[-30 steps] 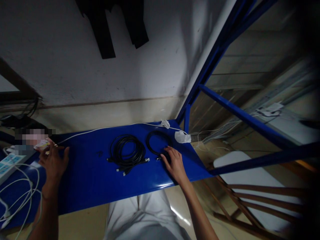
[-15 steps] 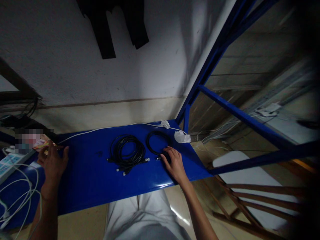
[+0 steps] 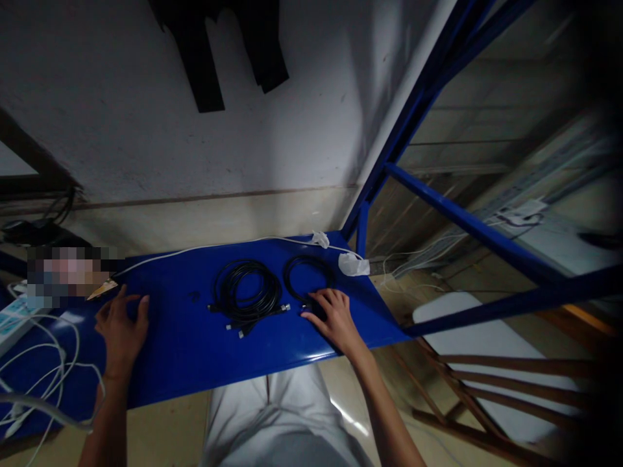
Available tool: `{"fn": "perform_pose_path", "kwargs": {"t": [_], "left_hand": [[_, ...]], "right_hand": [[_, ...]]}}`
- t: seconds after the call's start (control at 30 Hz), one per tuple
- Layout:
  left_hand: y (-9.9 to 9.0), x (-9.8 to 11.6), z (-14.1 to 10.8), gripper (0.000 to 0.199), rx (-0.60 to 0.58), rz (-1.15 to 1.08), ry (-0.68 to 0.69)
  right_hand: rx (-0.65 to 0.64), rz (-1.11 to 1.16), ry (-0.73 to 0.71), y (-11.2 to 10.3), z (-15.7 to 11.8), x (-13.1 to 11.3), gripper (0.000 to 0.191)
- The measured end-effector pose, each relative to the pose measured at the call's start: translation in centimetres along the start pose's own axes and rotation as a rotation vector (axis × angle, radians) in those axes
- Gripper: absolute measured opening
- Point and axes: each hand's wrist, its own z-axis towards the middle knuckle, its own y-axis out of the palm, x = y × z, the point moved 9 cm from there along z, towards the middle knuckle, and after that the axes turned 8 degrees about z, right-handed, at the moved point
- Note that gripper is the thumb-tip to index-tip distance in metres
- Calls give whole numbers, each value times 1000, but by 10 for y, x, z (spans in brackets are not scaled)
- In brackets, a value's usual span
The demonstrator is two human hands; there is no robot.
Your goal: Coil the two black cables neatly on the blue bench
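Observation:
My right hand (image 3: 337, 321) rests at the front of a small coil of black cable (image 3: 288, 282), with thumb and fingers closed around the cable near its plug. Part of that coil is hidden under the fingers. Left of it on the blue table (image 3: 170, 350) lies a larger bundle of black cables (image 3: 249, 292), with several metal-tipped connectors pointing toward the front and right. My left hand (image 3: 122, 327) hovers over the table's left part, its fingers curved and apart with nothing between them. Just beyond its fingertips is a printed packet (image 3: 101, 290), partly blurred out.
A white power strip (image 3: 17, 321) and looped white cables (image 3: 61, 363) lie at the left. Crumpled white paper (image 3: 354, 264) sits at the back right, beside a white cord along the wall. Blue frame bars (image 3: 467, 220) and a wooden chair (image 3: 506, 383) stand to the right.
My left hand has come away from the printed packet, moving right and toward me. My right thumb has shifted left along the small coil's plug end. The cables stay in place.

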Motion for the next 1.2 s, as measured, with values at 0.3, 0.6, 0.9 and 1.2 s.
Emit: {"fn": "perform_pose_path", "kwargs": {"t": [0.3, 0.6, 0.9, 1.2], "left_hand": [[-9, 45, -25, 39, 13, -113, 120], [19, 146, -97, 56, -257, -391, 342], [27, 180, -113, 88, -278, -355, 469], [45, 230, -109, 87, -345, -395, 535]], "right_hand": [[-87, -138, -60, 9, 19, -10, 42], [-86, -200, 24, 9, 36, -1, 60], [-70, 205, 134, -24, 35, -30, 30], [-87, 285, -114, -24, 41, -96, 25]]}}
